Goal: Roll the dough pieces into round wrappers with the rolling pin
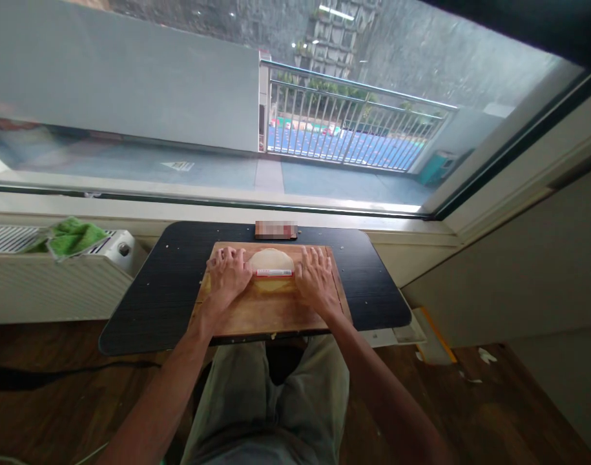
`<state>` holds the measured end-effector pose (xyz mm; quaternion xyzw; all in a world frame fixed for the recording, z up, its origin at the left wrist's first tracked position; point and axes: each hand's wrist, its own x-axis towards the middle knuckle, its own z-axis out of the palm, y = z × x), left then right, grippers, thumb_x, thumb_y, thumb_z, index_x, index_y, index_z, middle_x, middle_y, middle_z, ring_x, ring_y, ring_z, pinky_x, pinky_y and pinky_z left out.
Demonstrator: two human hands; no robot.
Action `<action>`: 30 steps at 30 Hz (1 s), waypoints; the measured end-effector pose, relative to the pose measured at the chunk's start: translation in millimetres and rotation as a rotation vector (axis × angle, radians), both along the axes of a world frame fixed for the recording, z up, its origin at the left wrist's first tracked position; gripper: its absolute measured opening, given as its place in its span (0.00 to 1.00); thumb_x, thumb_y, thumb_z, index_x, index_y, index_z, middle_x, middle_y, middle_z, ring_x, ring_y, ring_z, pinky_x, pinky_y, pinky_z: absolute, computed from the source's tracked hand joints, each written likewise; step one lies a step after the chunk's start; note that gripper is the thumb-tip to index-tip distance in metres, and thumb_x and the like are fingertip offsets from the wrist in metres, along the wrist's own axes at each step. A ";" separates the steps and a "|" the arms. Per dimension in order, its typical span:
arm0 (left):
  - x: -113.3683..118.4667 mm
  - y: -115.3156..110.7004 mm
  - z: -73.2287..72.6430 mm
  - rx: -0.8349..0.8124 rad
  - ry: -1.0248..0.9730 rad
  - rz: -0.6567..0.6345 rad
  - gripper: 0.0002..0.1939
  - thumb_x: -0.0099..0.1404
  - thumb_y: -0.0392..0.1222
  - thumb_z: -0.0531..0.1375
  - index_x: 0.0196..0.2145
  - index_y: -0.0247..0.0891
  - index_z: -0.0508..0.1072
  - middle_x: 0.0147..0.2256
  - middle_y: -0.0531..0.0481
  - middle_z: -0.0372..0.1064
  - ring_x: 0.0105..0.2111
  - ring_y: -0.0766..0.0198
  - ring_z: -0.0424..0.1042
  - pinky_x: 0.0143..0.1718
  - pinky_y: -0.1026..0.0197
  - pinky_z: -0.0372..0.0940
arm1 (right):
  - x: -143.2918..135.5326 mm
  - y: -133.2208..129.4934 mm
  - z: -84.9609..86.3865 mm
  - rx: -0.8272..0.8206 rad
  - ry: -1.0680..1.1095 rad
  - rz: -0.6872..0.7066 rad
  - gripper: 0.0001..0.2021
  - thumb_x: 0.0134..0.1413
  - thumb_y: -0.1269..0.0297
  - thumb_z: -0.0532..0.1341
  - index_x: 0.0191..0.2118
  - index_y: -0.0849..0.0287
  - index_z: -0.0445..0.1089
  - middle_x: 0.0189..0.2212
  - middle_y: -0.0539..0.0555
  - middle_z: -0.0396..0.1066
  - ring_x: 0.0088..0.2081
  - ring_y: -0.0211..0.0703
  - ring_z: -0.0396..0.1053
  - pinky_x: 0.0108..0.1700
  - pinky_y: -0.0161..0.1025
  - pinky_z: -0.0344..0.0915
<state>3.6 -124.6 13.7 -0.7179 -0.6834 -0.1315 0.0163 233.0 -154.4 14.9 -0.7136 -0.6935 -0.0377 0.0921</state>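
Pale dough (272,259) between both hands (228,274) (317,276)

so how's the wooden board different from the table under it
The board is warm brown, while the table is black. The board is much smaller, covering only the middle part of the table. The board's corners look fairly square; the table's are clearly rounded. Both have a flat top.

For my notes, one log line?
Left hand, right hand: at ends of labelled bar | pale dough: mostly beyond bar | wooden board: beneath
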 end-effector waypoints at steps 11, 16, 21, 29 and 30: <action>-2.4 54.6 4.0 0.019 0.020 -0.044 0.22 0.74 0.39 0.51 0.61 0.35 0.73 0.57 0.30 0.71 0.60 0.38 0.69 0.56 0.41 0.68 | -0.8 35.8 1.3 -0.017 0.018 -0.033 0.32 0.74 0.63 0.52 0.79 0.59 0.59 0.76 0.65 0.60 0.77 0.63 0.55 0.78 0.62 0.46; 3.3 85.6 7.6 0.011 0.021 -0.067 0.24 0.74 0.39 0.51 0.62 0.33 0.72 0.60 0.29 0.70 0.61 0.37 0.68 0.58 0.41 0.67 | -2.4 45.7 6.0 -0.062 0.090 -0.083 0.33 0.75 0.60 0.50 0.81 0.57 0.55 0.77 0.65 0.59 0.77 0.63 0.54 0.76 0.62 0.50; 12.5 117.1 8.6 0.043 0.015 -0.123 0.24 0.72 0.37 0.51 0.61 0.32 0.74 0.60 0.30 0.71 0.59 0.40 0.69 0.59 0.41 0.66 | -5.7 44.9 6.9 -0.088 0.126 -0.106 0.33 0.76 0.58 0.49 0.81 0.57 0.53 0.77 0.65 0.58 0.78 0.64 0.51 0.76 0.64 0.50; 16.0 133.0 4.2 0.021 0.018 -0.177 0.24 0.73 0.39 0.51 0.61 0.32 0.74 0.59 0.29 0.71 0.59 0.40 0.68 0.59 0.39 0.68 | -12.0 37.3 6.9 -0.101 0.135 -0.135 0.33 0.75 0.60 0.50 0.81 0.58 0.55 0.77 0.65 0.58 0.78 0.65 0.52 0.77 0.65 0.48; 14.5 130.7 3.0 0.015 0.022 -0.167 0.24 0.73 0.40 0.50 0.61 0.32 0.74 0.59 0.29 0.70 0.59 0.39 0.68 0.58 0.39 0.68 | -12.9 35.7 6.1 -0.090 0.130 -0.131 0.33 0.75 0.61 0.51 0.81 0.57 0.55 0.77 0.65 0.59 0.78 0.64 0.52 0.77 0.65 0.48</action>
